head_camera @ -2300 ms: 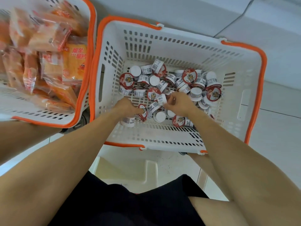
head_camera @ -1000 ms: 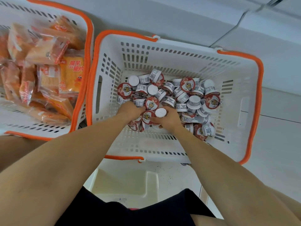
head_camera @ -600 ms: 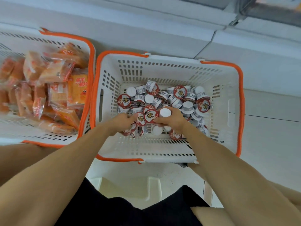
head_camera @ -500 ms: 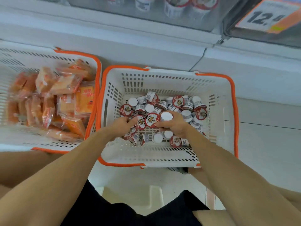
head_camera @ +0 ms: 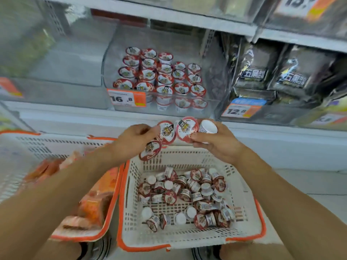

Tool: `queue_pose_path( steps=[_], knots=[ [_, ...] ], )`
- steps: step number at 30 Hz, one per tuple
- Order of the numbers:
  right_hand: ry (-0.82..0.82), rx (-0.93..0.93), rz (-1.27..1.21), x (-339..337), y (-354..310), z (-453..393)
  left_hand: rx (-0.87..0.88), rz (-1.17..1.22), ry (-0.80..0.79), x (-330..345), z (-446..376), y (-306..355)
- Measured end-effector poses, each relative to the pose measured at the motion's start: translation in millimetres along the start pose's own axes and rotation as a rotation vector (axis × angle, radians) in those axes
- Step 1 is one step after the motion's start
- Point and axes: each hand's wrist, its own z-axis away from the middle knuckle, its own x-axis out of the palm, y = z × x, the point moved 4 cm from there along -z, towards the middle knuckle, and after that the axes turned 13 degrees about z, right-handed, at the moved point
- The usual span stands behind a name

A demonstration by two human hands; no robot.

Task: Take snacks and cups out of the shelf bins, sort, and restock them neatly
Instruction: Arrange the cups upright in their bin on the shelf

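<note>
- We hold four small cups above the white basket (head_camera: 249, 218): the left hand (head_camera: 131, 141) grips two, one red-lidded cup (head_camera: 166, 131) facing us and a lower cup (head_camera: 150, 150) tilted down; the right hand (head_camera: 219, 141) pinches another red-lidded cup (head_camera: 186, 128) and a cup turned bottom-up (head_camera: 207, 127), its round white base showing.
- The cups are little plastic tubs with glossy red-and-white foil lids bearing a cartoon figure; both hands have their fingers curled round them.
- Below, the loose cups (head_camera: 185, 194) lie jumbled in the basket, a slotted white plastic crate with an orange rim.
- Half a second ago both hands were down among that pile; now they are raised in front of the shelf, and the view has tipped up to show it.
- In the clear shelf bin (head_camera: 210, 109) stand neat rows of stacked cups (head_camera: 161, 76), behind an orange price tag (head_camera: 126, 98) reading 16.8.
- To the left, a second basket (head_camera: 56, 145) holds orange snack packets (head_camera: 93, 201), blurred and partly covered by our left forearm.
- Dark packets (head_camera: 270, 72) on the right are smeared by motion; their print is unreadable.
</note>
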Motion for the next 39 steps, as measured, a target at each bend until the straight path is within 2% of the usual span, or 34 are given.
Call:
queue_pose_path(
  steps=[5,11,16,20,23,28,33,36,39],
  knots=[
    [0.139,-0.087,-0.193,3,-75,-19,0.145,0.203,0.095,-21,-5,50],
    [0.274,0.007,-0.326,-6,-115,-103,0.172,0.213,0.149,-34,-22,68],
    [0.367,0.149,-0.193,-12,-118,-186,0.182,0.189,0.098,-42,-45,70],
    [0.437,0.184,-0.129,-16,-116,-231,0.179,0.22,0.077,-57,-61,69],
    [0.443,0.189,-0.119,-17,-118,-244,0.174,0.308,0.076,-65,-69,75],
    [0.47,0.187,-0.064,-22,-113,-241,0.161,0.325,0.071,-64,-76,83],
    [0.559,0.171,0.332,-43,-112,-224,0.158,0.354,0.046,-56,-78,87],
    [0.648,0.06,0.874,-60,-127,-223,0.175,0.388,0.034,-46,-80,89],
    [0.631,-0.054,1.424,-59,-142,-228,0.179,0.461,0.027,-35,-83,92]
  ],
)
